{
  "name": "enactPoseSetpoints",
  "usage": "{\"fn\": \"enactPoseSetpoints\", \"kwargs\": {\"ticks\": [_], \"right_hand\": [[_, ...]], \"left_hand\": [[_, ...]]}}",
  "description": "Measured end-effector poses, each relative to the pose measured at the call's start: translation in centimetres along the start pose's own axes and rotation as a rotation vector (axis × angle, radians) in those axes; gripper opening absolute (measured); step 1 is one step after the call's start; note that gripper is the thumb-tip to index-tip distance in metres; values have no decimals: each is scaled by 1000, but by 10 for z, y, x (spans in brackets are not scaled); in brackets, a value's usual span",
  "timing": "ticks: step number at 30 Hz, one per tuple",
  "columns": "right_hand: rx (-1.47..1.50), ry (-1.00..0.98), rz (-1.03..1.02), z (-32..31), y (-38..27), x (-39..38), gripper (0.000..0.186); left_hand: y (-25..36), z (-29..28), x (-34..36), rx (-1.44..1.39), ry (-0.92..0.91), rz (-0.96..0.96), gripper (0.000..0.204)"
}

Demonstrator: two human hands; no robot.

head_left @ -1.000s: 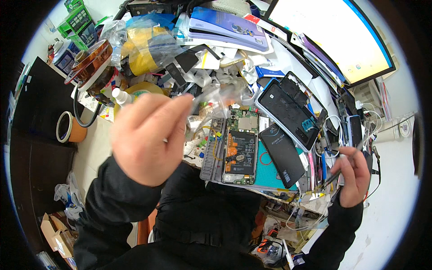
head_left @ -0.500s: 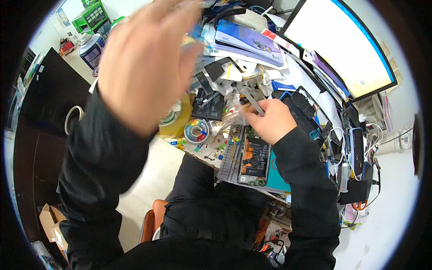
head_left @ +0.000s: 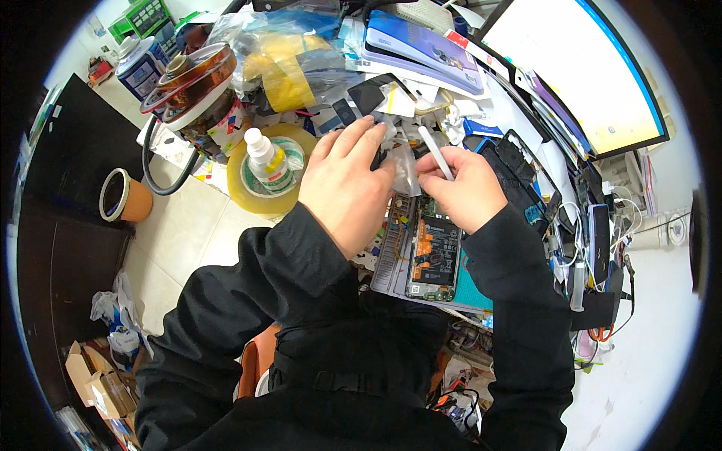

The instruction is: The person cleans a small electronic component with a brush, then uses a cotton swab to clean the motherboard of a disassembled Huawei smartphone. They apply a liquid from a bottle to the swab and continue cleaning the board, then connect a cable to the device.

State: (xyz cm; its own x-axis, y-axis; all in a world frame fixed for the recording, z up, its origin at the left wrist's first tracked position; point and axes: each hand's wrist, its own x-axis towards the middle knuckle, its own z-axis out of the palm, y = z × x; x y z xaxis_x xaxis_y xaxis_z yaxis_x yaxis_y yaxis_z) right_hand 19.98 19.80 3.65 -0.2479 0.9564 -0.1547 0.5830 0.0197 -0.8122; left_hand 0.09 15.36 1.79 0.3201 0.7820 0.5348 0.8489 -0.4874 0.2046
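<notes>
My right hand (head_left: 468, 189) is closed round a slim silver-white tool (head_left: 435, 152), its upper end pointing up and left. My left hand (head_left: 350, 177) has come down on a clear plastic bag (head_left: 405, 167), with the thumb at the bag's edge and the fingers curved over it. Part of what lies between thumb and fingers is dark and hard to make out. Below both hands, an opened phone (head_left: 434, 259) shows its black battery and orange flex cable. It lies on a teal mat (head_left: 470, 289), beside a grey tray (head_left: 389, 259).
A white-capped spray bottle (head_left: 268, 161) stands inside a roll of yellowish tape (head_left: 244, 197) at left. Behind it is a copper-coloured round device (head_left: 199, 90). A bright monitor (head_left: 587, 68) stands at right, over phone parts and cables (head_left: 575, 240). A purple box (head_left: 425, 52) lies at the back.
My left hand has dropped from high in front of the view to the plastic bag, uncovering the bottle and tape roll. My right hand still grips the slim tool near the same place.
</notes>
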Motion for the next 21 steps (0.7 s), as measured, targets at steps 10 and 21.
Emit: {"fn": "enactPoseSetpoints", "kwargs": {"ticks": [10, 21], "right_hand": [[-27, -43, -13, 8, -4, 1, 18], [-28, 5, -60, 10, -5, 6, 17]], "left_hand": [[-3, 9, -5, -42, 111, -8, 11], [-2, 7, -4, -30, 138, -5, 11]]}}
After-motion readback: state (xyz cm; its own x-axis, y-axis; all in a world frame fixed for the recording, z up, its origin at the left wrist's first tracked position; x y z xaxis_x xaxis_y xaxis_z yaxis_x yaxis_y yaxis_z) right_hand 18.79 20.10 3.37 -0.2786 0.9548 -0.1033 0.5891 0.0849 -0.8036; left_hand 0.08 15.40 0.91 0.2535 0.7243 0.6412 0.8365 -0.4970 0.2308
